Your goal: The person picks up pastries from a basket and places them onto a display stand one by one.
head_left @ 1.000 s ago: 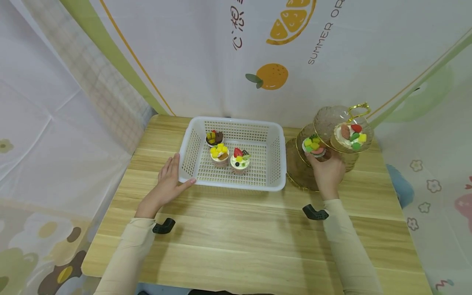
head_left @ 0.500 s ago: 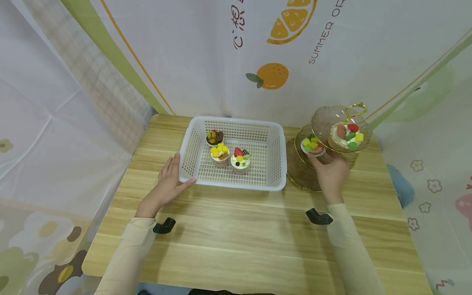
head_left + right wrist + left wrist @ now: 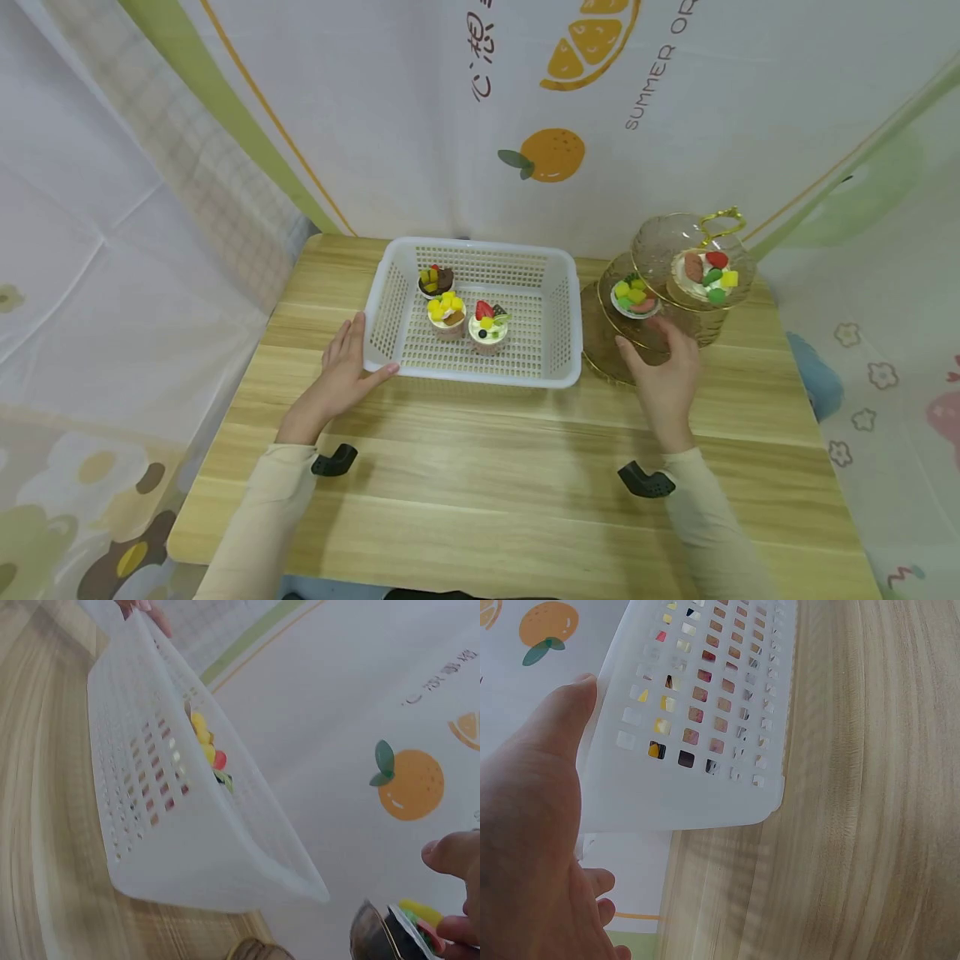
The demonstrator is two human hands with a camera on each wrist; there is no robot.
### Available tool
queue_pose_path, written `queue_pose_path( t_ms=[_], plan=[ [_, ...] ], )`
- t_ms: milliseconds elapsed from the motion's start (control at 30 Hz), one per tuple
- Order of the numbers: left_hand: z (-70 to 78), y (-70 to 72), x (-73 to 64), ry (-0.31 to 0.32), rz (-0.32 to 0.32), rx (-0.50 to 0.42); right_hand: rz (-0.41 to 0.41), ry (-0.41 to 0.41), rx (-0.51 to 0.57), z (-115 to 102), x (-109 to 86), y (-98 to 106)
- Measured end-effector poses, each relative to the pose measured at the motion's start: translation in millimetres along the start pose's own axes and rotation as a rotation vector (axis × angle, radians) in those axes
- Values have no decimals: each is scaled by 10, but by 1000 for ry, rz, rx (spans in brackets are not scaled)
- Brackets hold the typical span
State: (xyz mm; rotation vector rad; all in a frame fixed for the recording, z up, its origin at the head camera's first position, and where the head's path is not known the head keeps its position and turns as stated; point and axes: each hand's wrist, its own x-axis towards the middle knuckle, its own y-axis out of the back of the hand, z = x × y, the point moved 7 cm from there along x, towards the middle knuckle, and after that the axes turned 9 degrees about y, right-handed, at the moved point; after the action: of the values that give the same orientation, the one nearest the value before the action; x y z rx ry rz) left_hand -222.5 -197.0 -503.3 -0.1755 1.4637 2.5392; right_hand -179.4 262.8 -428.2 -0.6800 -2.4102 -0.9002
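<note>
My left hand (image 3: 341, 375) rests at the near left corner of a white plastic basket (image 3: 562, 377), fingers straight along its side and thumb on the rim. Inside the basket stand three toy cupcakes: a chocolate one (image 3: 437, 282), one with yellow cubes (image 3: 447, 315) and one with a strawberry (image 3: 487, 327). At the right, my right hand (image 3: 667, 375) holds nothing, its thumb and fingers apart. Just beyond its fingertips, a fruit-topped cupcake (image 3: 634, 297) sits on the middle tier of a gold-rimmed tiered stand (image 3: 600, 350). A larger fruit-topped cupcake (image 3: 703, 277) sits on the top tier.
A gold handle (image 3: 723, 223) rises from the stand's top. The basket and stand are side by side on a wooden table (image 3: 480, 475). A white curtain (image 3: 405, 125) printed with oranges hangs behind the table's back edge.
My right hand has let go of the fruit-topped cupcake on the middle tier and drawn back toward me. The stand has shifted slightly left. The left hand has not moved.
</note>
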Motion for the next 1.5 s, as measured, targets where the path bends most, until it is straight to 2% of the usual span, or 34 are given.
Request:
queue_pose_path(
  t_ms=[167, 367, 467, 733, 867, 1000, 1300, 1500],
  plan=[
    [-20, 0, -6, -2, 2, 1, -155, 86, 92, -190, 85, -348],
    [-32, -3, -21, 8, -15, -32, -347, 188, 165, -431, 329, -908],
    [-32, -15, -20, 15, -23, -38, -460, 193, 179, -522, 460, -1249],
    [-66, -25, -10, 22, -18, -26, -740, 196, 131, -631, 721, -2196],
    [-63, -23, 2, 11, -8, -27, -865, 214, 119, -688, 779, -2562],
    [-46, -21, 10, 3, -8, -30, -975, 203, 86, -661, 758, -2851],
    [-16, -24, 19, -9, 1, -31, -1080, 115, -19, -464, 646, -3302],
    [-43, -26, 6, 3, 2, -49, -1077, 81, -32, -500, 568, -3407]
  ],
)
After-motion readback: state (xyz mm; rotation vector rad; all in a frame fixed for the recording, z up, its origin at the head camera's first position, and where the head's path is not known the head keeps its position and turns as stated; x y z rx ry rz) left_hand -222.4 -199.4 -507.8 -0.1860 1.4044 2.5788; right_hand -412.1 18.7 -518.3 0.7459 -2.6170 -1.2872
